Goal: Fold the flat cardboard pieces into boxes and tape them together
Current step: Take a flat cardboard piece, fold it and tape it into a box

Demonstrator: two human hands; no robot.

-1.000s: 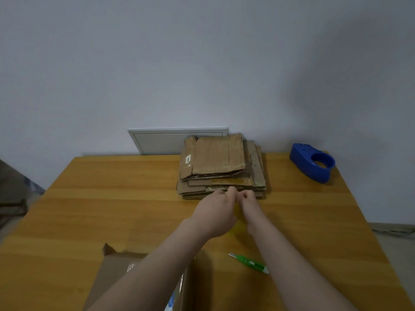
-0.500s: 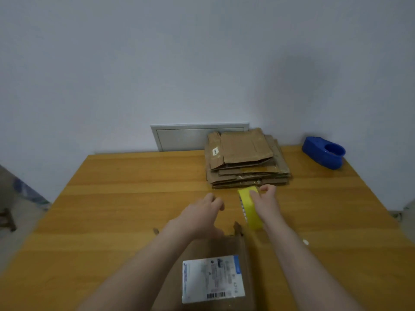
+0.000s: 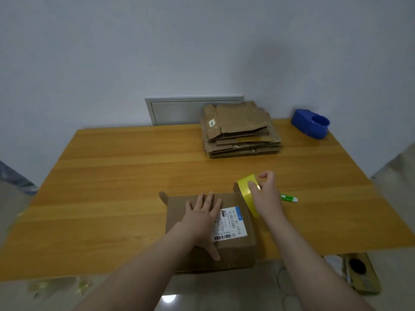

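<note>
A closed cardboard box (image 3: 238, 252) sits at the near edge of the wooden bench (image 3: 112, 176), its top face carrying a white shipping label (image 3: 231, 223) with a barcode and a blue strip. The left hand (image 3: 202, 214) lies flat on top of the box, its fingers (image 3: 211, 200) straight and slightly spread, partly covering the label's left side. The right hand (image 3: 267, 196) holds a yellow tape roll (image 3: 244, 188) on edge just above the box's far right corner, with its fingers (image 3: 265, 176) curled over the roll's rim and the thumb across its side. Whether the roll touches the box cannot be told. Just right of that hand a slim green-and-white tool (image 3: 289, 198) lies on the bench. At the far side, near the wall, a stack of flat cardboard pieces (image 3: 240, 129) rests well apart from the box, and a blue tape dispenser (image 3: 311, 125) stands at the far right corner. A grey wall panel (image 3: 179, 111) shows behind the stack.
</note>
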